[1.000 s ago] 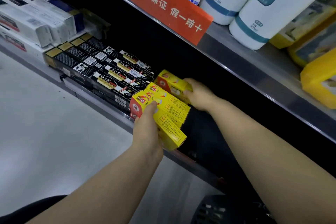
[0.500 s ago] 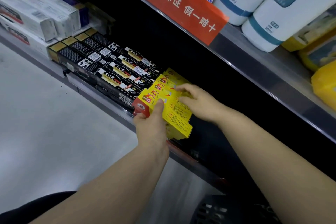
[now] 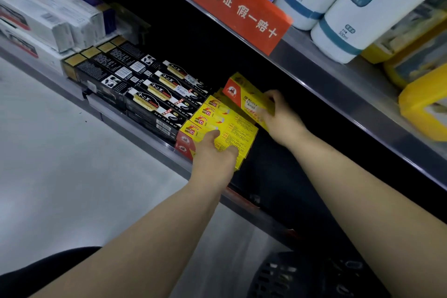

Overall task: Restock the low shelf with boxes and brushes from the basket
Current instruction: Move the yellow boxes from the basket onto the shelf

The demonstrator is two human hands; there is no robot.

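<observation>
R hand point(image 3: 278, 120) grips tilted yellow box point(image 3: 244, 94) w/ red end; L hand point(image 3: 212, 155) clamps yellow box row point(image 3: 232, 126) on low shelf point(image 3: 135, 130)

A pale grey floor point(image 3: 53, 189) lies below a steel upper shelf point(image 3: 350, 89).

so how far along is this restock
Done: a row of yellow cardboard boxes lies beside the black boxes on the low metal shelf, gripped by the left hand. In hand: the right hand holds one more yellow box above the row. Left: placing it; no brushes show, and the dark plastic basket hides its contents.
</observation>
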